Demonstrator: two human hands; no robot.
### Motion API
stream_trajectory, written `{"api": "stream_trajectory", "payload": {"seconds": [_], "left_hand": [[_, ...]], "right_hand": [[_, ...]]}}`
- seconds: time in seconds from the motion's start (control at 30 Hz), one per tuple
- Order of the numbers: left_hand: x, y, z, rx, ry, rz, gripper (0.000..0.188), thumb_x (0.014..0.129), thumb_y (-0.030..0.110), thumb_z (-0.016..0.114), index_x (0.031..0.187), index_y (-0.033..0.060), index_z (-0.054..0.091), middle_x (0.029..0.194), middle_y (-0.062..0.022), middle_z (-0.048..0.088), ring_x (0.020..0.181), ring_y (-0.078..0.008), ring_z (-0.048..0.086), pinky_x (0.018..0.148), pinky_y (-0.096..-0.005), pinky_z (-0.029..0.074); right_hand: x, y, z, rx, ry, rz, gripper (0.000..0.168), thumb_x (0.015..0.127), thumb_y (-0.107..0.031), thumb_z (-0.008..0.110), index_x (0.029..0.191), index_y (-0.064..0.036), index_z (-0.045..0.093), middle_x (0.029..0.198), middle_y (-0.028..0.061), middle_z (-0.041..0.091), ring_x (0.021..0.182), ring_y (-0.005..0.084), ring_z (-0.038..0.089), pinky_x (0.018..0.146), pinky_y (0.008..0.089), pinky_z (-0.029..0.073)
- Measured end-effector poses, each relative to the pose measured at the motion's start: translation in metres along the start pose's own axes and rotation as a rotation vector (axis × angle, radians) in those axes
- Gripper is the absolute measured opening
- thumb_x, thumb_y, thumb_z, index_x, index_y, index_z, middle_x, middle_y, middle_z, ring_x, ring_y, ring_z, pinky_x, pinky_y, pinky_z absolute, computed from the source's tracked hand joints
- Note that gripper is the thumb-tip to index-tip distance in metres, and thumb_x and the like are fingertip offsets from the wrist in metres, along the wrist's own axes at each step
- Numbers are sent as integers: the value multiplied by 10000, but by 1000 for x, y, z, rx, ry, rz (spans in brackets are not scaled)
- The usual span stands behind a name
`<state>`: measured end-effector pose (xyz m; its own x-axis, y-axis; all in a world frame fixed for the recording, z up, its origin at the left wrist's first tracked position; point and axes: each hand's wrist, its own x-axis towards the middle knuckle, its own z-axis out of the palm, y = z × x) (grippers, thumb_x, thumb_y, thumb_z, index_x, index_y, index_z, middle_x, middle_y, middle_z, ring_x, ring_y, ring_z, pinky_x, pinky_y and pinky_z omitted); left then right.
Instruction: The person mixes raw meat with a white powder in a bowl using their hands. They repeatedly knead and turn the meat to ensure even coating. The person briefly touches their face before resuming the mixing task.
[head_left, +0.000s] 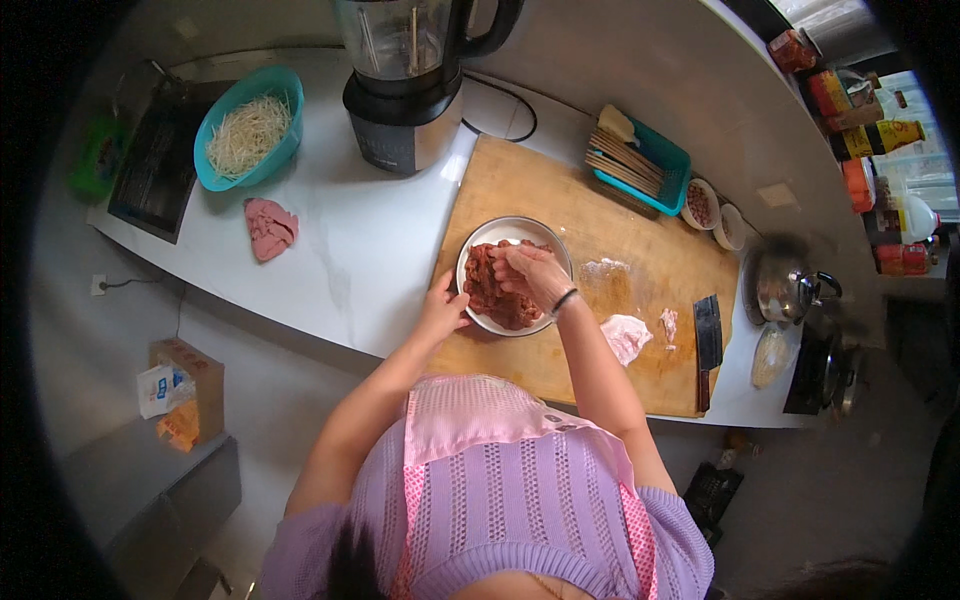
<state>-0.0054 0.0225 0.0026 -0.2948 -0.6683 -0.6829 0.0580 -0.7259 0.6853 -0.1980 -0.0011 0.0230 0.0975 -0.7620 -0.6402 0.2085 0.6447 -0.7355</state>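
A white metal bowl (563, 251) with a dark rim stands on the wooden cutting board (517, 180). Raw red meat pieces (499, 289) fill much of it. At the bowl's left side, my left hand (444, 307) grips the rim, thumb above and fingers along the outer wall. My right hand (529, 271) reaches into the bowl from the right, its fingers curved on the meat; whether they pinch a piece is hidden. A dark band (564, 301) circles the right wrist. Right of the bowl lie a pale slab of fat or skin (625, 337) and small pale scraps (669, 322).
A cleaver (707, 345) lies along the board's right edge. Behind are a teal basket (664, 161) with wooden chopsticks and two small bowls (699, 204). Leftward stand a blender (405, 112), a teal colander (292, 127) of bean sprouts and a pink cloth (270, 231). A kettle (780, 296) sits right.
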Motion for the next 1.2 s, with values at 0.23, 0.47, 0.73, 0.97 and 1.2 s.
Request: {"api": "stream_trajectory", "payload": {"seconds": [0.23,0.47,0.73,0.97,1.2], "left_hand": [[0,0,-1,-31,23,12,540,908,50,465,1395,173,266,1098,-85,570,939,-197,596,780,-384,521],[0,-1,-2,-26,6,20,526,909,52,468,1388,161,282,1073,-84,574,933,-195,598,772,-386,531],[2,-3,1,-66,-13,43,528,906,56,477,1386,160,281,1067,-69,574,919,-188,598,763,-384,532],[4,-2,5,-58,-20,56,535,906,60,479,1390,163,276,1077,-71,573,929,-185,594,750,-370,530],[-1,-2,0,-49,-23,56,550,904,59,480,1398,152,257,1092,-89,567,952,-194,587,763,-367,532]], "right_hand": [[6,-25,11,67,-15,176,187,893,-120,505,1026,-23,591,845,49,603,773,135,582,655,253,490],[11,16,-6,36,-77,130,142,893,-91,501,988,-9,568,872,79,605,753,177,607,657,289,533],[-4,18,-2,19,19,232,139,897,-119,508,950,-14,582,823,85,626,725,169,628,635,287,542],[27,18,9,283,78,93,184,908,-123,455,1026,-10,539,907,95,608,780,171,612,663,275,532],[30,-16,-15,298,232,89,109,881,-118,511,902,-24,562,782,89,606,701,175,610,576,235,514]]}}
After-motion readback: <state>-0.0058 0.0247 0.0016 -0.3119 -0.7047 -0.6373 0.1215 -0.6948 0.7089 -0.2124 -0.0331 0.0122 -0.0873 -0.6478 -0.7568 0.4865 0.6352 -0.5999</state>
